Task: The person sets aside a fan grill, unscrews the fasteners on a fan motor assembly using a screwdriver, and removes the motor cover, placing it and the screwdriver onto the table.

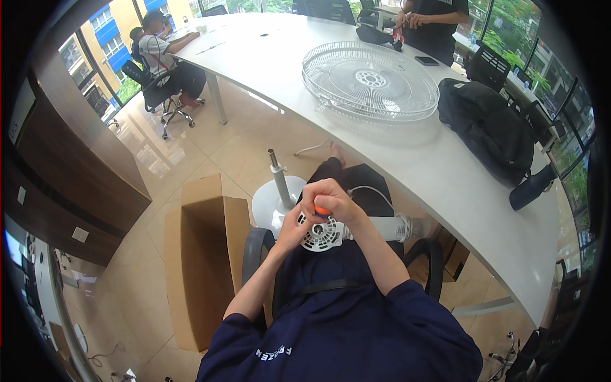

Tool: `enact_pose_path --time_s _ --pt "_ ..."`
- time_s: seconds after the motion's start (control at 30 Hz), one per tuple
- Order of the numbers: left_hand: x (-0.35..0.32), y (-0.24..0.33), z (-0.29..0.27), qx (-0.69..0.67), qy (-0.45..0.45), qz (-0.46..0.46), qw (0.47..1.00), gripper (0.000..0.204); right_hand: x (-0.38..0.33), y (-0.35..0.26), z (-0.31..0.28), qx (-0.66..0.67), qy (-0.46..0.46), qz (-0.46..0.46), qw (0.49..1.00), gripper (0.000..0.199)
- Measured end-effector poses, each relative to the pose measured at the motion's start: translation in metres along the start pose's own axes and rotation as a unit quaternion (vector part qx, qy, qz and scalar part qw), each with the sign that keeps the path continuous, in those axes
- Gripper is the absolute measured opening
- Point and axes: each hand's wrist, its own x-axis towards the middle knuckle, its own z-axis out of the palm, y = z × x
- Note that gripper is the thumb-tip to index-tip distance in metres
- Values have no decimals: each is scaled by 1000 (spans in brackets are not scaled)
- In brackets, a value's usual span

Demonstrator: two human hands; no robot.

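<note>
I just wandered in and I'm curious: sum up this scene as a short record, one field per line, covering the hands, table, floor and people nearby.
Right hand: closed around an orange handle
Left hand: against a vented white fan part, fingers partly hidden
Table: fan grille, black bag, dark bottle, phone
Floor: open box at left, stand with round base
People: seated person at far left, standing person across the table

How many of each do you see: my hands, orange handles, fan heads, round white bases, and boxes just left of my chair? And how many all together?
Hands: 2, left hand and right hand
Orange handle: 1
Fan head: 1
White base: 1
Box: 1
Total: 6
</note>
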Motion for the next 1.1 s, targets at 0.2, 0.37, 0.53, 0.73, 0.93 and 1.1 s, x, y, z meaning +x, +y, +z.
enact_pose_path --time_s 0.2,0.37,0.53,0.73,0.93,1.1 --pt "-1 -1 -3 4 15 -17 1000 34 3 -10 3 -13 -19 -11 1000 32" --pt "1 10 3 4 28 18 999 43 -2 -2 4 6 69 -81 994 21" --pt "1 0 1 18 36 34 999 44 -6 -7 12 -49 98 -5 994 46" --pt "1 -3 -1 27 15 -17 999 38 -7 8 12 -16 71 -80 994 62" --pt "0 3 0 13 25 -4 1000 37 -5 15 20 -79 128 -149 977 46" --pt "-1 12 1 8 20 7 1000 40 -6 -1 18 -157 116 -134 972 36"
